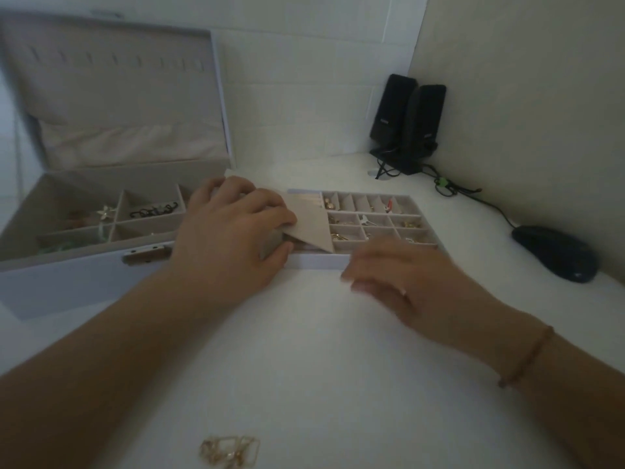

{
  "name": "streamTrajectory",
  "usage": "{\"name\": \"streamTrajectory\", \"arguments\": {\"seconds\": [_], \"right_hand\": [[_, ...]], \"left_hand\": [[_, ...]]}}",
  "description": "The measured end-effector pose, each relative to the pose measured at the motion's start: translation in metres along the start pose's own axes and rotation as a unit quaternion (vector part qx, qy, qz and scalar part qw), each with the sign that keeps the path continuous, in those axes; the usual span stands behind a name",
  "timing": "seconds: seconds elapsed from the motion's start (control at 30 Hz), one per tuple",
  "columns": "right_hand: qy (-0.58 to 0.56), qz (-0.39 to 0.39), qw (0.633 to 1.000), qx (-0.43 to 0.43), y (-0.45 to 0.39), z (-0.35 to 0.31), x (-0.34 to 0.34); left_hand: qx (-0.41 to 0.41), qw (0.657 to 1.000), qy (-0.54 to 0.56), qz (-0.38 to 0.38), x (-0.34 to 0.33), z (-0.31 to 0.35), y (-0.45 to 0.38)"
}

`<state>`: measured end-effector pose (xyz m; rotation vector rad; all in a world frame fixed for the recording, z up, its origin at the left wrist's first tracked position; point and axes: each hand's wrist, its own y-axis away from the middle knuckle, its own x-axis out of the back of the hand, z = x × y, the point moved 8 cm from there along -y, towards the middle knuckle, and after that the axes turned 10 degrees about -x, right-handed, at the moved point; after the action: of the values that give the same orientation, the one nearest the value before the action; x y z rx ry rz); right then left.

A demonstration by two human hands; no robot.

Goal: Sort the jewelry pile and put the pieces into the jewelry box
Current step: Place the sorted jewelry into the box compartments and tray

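An open lilac jewelry box stands at the left, lid up, with a star piece and a black chain in its compartments. To its right lies a removable tray with several small cells holding earrings. My left hand grips a beige flap at the tray's left end, thumb under it. My right hand hovers blurred at the tray's front edge, fingers loosely bent, holding nothing visible. A small gold jewelry pile lies on the table near me.
Two black speakers stand in the back corner with cables trailing right. A dark computer mouse sits at the right by the wall. The white table spreads between my arms.
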<state>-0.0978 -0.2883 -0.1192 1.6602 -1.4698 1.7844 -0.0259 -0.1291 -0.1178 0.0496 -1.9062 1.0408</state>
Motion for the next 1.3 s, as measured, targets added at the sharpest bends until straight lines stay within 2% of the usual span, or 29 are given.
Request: {"name": "streamTrajectory", "arguments": {"seconds": [0.1,0.33,0.43,0.5,0.53,0.6,0.67,0.7,0.73,0.8,0.87,0.97,1.07,1.17,1.3], "right_hand": [[0.029,0.076,0.993,-0.082,-0.01,0.041,0.011],[0.024,0.023,0.986,-0.162,-0.008,0.07,-0.005],[-0.008,0.127,0.97,-0.206,-0.002,0.068,0.019],[-0.057,0.187,0.96,-0.202,0.002,0.049,0.035],[-0.072,0.173,0.968,-0.169,-0.001,0.028,0.035],[-0.069,0.038,0.996,-0.042,-0.005,-0.029,0.009],[-0.052,-0.117,0.988,0.086,0.008,-0.083,-0.029],[-0.045,-0.165,0.976,0.133,0.017,-0.101,-0.044],[-0.027,-0.184,0.967,0.174,0.027,-0.111,-0.055],[0.041,-0.169,0.959,0.222,0.042,-0.12,-0.069],[0.038,-0.164,0.961,0.218,0.045,-0.12,-0.074],[-0.067,-0.164,0.967,0.183,0.034,-0.118,-0.066],[-0.121,-0.168,0.962,0.179,0.028,-0.116,-0.06],[-0.125,-0.185,0.962,0.16,0.022,-0.103,-0.057],[-0.093,-0.165,0.977,0.101,0.014,-0.07,-0.052]], "left_hand": [[-0.001,1.0,-0.001,-0.002,-0.001,0.0,0.0],[0.0,1.0,0.0,-0.003,-0.001,-0.001,0.0],[0.002,1.0,-0.001,-0.005,-0.001,-0.001,0.0],[0.003,1.0,0.001,-0.003,0.0,0.0,-0.001],[0.005,1.0,0.002,-0.003,-0.001,0.0,-0.001],[0.007,1.0,0.001,-0.001,-0.001,0.0,-0.001],[0.006,1.0,0.002,0.004,0.0,0.001,-0.001],[0.006,1.0,0.004,0.004,0.001,0.0,-0.001],[0.005,1.0,0.005,0.004,0.001,0.001,-0.001],[0.001,1.0,0.005,-0.001,0.001,0.001,-0.001],[0.002,1.0,0.007,-0.005,0.0,0.001,0.0],[0.005,1.0,0.01,-0.003,0.001,0.0,0.0],[0.004,1.0,0.012,-0.001,0.001,0.0,0.0],[0.003,1.0,0.01,-0.004,0.001,0.0,0.0],[0.002,1.0,0.009,0.001,0.002,0.0,0.0]]}}
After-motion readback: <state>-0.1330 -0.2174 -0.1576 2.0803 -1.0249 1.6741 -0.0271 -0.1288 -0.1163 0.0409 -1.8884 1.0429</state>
